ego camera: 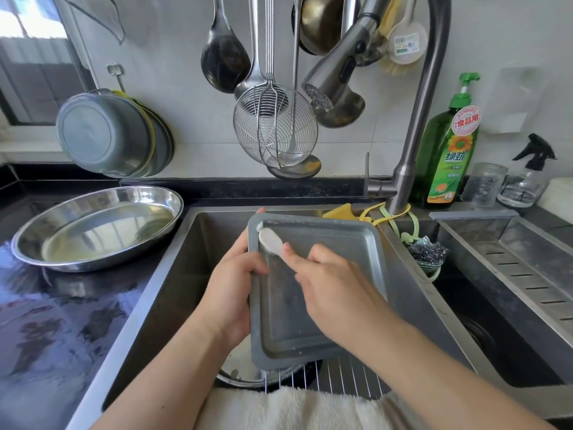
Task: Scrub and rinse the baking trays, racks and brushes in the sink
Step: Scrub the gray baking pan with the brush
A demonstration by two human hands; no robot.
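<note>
Grey baking tray (325, 293) tilted over sink (173, 274).

Home kitchen: steel sink (173, 274), hanging ladles (224, 57), dish-soap bottle (446, 156) by faucet (415, 125).

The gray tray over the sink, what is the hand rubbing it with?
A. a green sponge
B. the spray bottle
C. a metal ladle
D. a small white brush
D: the right hand holds a small white brush against the gray tray's far left corner, while the left hand grips the tray's edge.
</note>
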